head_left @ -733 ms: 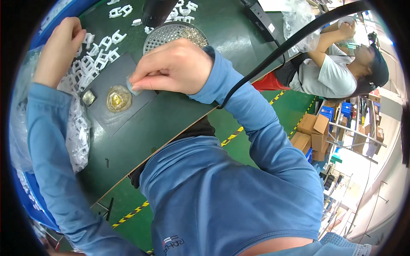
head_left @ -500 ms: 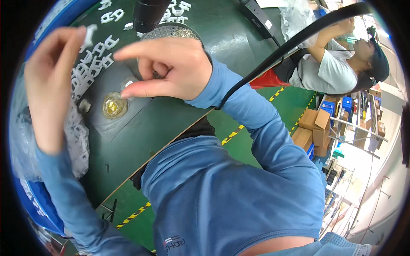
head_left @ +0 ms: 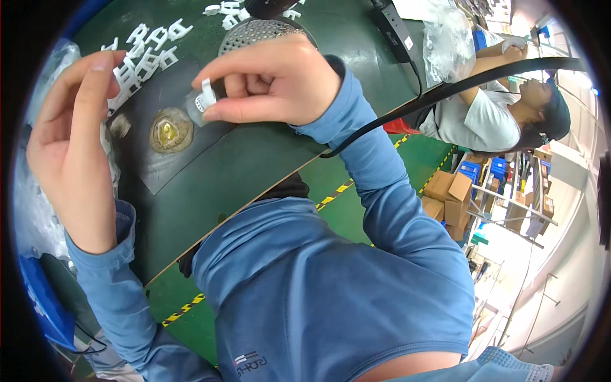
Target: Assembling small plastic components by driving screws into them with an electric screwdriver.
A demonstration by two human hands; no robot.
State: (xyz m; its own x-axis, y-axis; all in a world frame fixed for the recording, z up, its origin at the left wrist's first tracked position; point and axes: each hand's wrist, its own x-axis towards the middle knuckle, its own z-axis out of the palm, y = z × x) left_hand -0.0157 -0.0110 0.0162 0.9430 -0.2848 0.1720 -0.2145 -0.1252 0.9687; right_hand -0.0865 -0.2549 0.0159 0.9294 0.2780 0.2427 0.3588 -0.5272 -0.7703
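Your right hand [head_left: 273, 83] is curled shut, thumb and forefinger pinching a small white plastic clip [head_left: 205, 97] with a glossy, moulded look, held above the dark mat [head_left: 191, 153]. Your left hand [head_left: 67, 146] is raised with fingers loosely extended, palm empty, touching nothing. Just below the right hand, a round brass-coloured disc [head_left: 170, 130] rests on the matte mat, which lies on the smooth green surface [head_left: 267, 159]. Beyond your left fingertips, a scatter of white plastic clips [head_left: 146, 54], angular and hard-edged. Behind the right hand, a round perforated metal plate [head_left: 254, 35]. Left of your left hand, crinkled clear plastic bags [head_left: 32, 210]. Far right, brown cardboard boxes [head_left: 449, 194] and blue bins [head_left: 474, 172].
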